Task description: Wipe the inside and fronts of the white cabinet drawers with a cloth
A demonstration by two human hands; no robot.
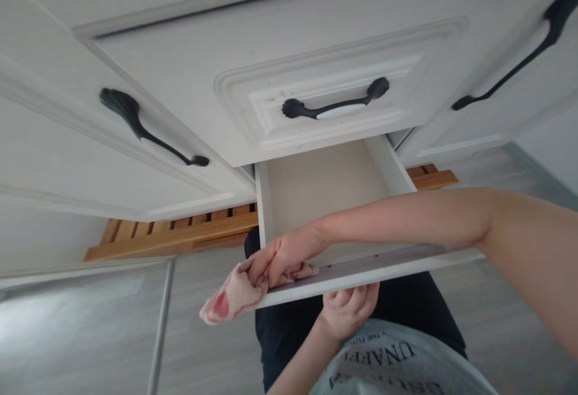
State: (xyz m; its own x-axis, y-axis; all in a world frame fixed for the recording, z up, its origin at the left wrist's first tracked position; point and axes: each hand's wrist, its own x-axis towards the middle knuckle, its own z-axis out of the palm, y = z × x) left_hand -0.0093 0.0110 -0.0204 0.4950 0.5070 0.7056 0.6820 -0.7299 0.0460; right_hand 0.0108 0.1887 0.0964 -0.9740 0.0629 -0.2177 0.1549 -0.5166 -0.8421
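Note:
A white drawer [325, 187] is pulled out from the cabinet, and its inside is bare where I can see it. My right hand [289, 255] reaches across it and presses a pink-and-white cloth [235, 298] onto the front panel's top edge at the left corner. Part of the cloth hangs over the outside of that corner. Below, my left hand [350, 309] is closed against the outer face of the drawer front. Its fingertips are hidden there, and no handle shows on that side.
Above is another drawer, shut, with a dark handle [336, 106]. Cabinet doors with dark handles [153, 136] flank it on both sides. A wooden slatted rack [180, 235] lies low behind the drawer. My legs [406, 298] are under the drawer, over a grey floor [212, 347].

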